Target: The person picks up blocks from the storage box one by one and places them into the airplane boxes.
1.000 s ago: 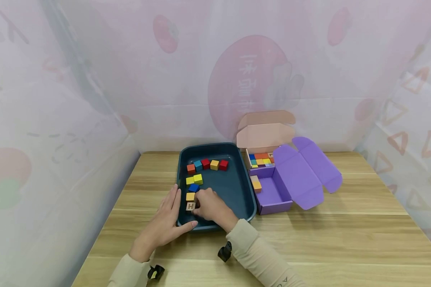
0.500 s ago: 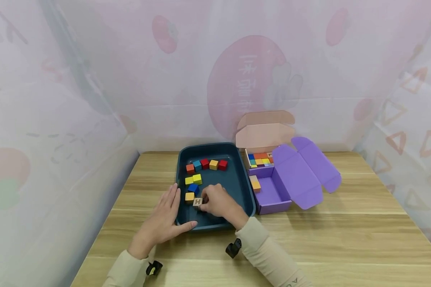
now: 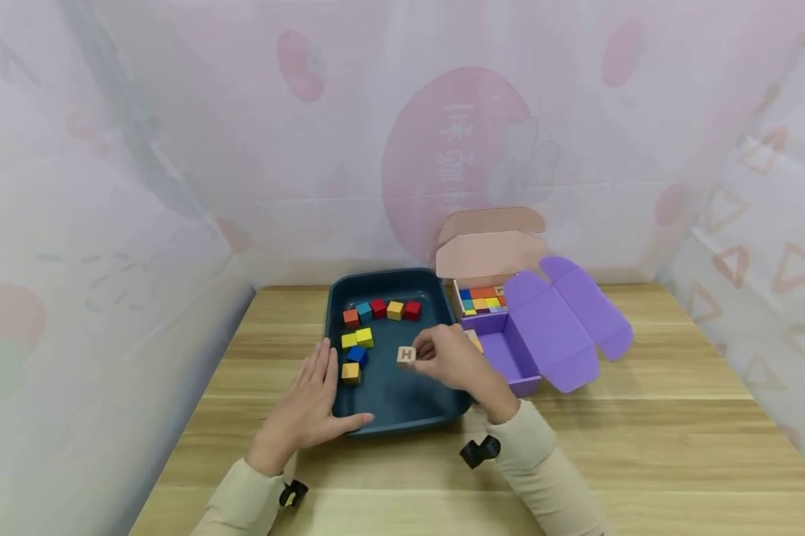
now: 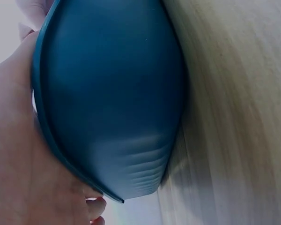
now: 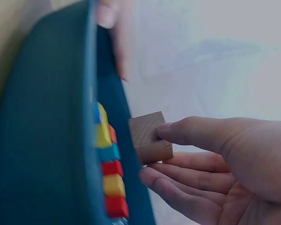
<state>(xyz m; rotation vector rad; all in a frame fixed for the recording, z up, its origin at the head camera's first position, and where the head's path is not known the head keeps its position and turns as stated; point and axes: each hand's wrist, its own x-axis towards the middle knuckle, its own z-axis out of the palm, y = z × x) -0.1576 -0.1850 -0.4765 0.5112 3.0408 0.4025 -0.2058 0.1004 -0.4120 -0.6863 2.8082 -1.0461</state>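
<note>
My right hand (image 3: 454, 357) pinches a plain wooden cube (image 3: 406, 354) marked with an H, holding it up over the dark teal tray (image 3: 402, 406). In the right wrist view the thumb presses one face of the cube and fingers back it from below. My left hand (image 3: 306, 406) lies over the tray's near left corner, fingers straight along the left rim and thumb along the front rim. Inside the tray, a row of colored cubes (image 3: 379, 307) spans the back. Two yellow cubes (image 3: 357, 339), a blue cube (image 3: 358, 356) and an orange-yellow cube (image 3: 351, 374) line the left side.
Right of the tray stands an open purple box (image 3: 525, 385), its lid (image 3: 563, 327) folded out to the right. A light block inside it is partly behind my right hand. Behind it, a peach box with a raised lid (image 3: 489, 253) holds several colored blocks (image 3: 484, 300).
My right hand has lifted the H cube from the tray's near left area and carried it right and slightly back. The left hand has stayed at the tray's corner.
</note>
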